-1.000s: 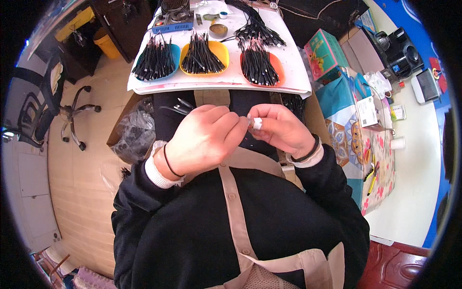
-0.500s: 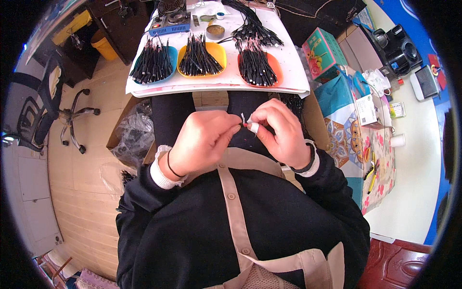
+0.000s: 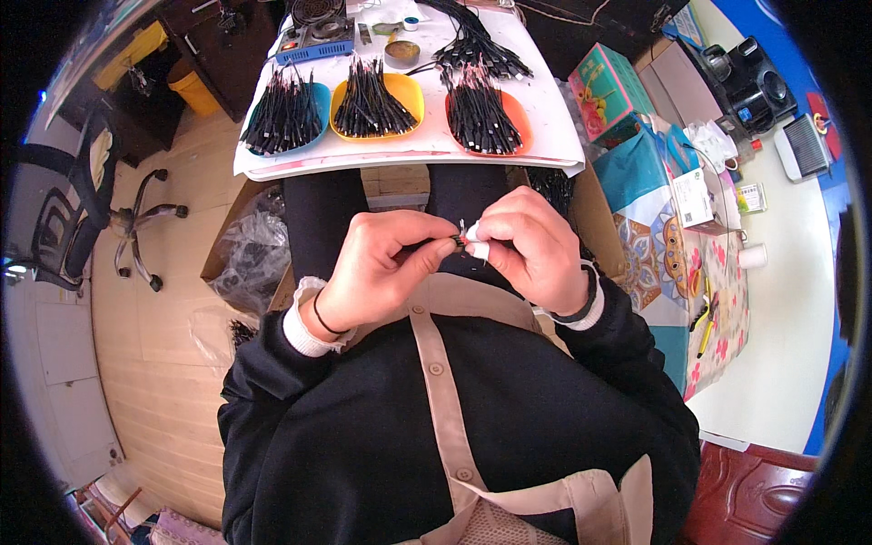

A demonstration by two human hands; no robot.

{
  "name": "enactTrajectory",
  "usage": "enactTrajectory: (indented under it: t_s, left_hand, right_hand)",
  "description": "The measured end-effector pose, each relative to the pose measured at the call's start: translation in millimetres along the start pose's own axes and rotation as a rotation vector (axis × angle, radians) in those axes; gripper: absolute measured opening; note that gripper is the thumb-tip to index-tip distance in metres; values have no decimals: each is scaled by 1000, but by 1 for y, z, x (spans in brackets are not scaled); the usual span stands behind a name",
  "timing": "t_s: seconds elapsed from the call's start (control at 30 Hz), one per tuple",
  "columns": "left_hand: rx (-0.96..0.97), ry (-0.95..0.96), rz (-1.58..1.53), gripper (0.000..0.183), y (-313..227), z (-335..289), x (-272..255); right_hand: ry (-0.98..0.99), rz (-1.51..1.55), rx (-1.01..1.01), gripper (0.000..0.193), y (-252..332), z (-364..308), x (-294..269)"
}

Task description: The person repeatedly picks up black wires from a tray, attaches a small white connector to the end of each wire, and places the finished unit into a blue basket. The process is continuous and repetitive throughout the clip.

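Observation:
Over my lap, my left hand (image 3: 386,263) pinches a short black cable (image 3: 457,242) between thumb and forefinger. Thin coloured wires, reddish and pale, stick out of its end. My right hand (image 3: 538,250), with white wrapping on its fingertips, is closed on these wires (image 3: 464,234) right beside the left fingertips. Most of the cable is hidden behind my fingers. Beyond my knees, piles of similar black cables with stripped ends lie in a blue tray (image 3: 320,127), a yellow tray (image 3: 413,94) and an orange-red tray (image 3: 520,123).
The white table (image 3: 422,162) also bears a blue-fronted heating device (image 3: 315,52), a round tin (image 3: 401,54), a small spool (image 3: 411,24) and a heap of black cables (image 3: 477,53). Yellow-handled pliers (image 3: 708,336) lie on a flowered cloth at right. An open carton (image 3: 595,232) stands under the table.
My hands stay together at nearly the same spot. The fingers of my right hand have shifted slightly around the wires, and the view has tilted a little.

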State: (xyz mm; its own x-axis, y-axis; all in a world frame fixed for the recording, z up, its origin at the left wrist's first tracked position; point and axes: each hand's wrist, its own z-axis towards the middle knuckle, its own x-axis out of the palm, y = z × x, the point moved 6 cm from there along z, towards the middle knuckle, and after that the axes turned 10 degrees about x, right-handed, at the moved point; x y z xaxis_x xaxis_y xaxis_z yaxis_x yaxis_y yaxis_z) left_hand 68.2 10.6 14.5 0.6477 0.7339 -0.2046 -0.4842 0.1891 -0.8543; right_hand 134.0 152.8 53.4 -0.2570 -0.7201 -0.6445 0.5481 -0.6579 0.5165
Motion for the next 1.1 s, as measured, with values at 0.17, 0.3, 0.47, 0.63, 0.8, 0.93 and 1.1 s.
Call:
enactTrajectory:
  t_s: [0.17, 0.3, 0.47, 0.63, 0.8, 0.93, 1.1]
  left_hand:
    - [366, -9, 332, 11, -20, 2, 0]
    - [53, 44, -162, 12, 0, -3, -3]
    - [-141, 92, -685, 12, 13, -8, 5]
    - [-172, 32, -680, 10, 19, -10, 8]
    - [-71, 3, -768, 11, 16, -10, 7]
    - [-4, -14, -727, 10, 12, -12, 4]
    - [-54, 21, -672, 10, 15, -12, 7]
  right_hand:
    - [-24, 200, 231, 16, -10, -3, 7]
    - [115, 564, 389, 18, -20, -5, 9]
    - [108, 284, 163, 28, -4, 4, 2]
    - [55, 131, 12, 28, 5, 3, 1]
    - [-45, -123, -148, 22, 6, 0, -10]
    - [-71, -76, 107, 23, -17, 7, -23]
    - [87, 288, 121, 29, -7, 0, -5]
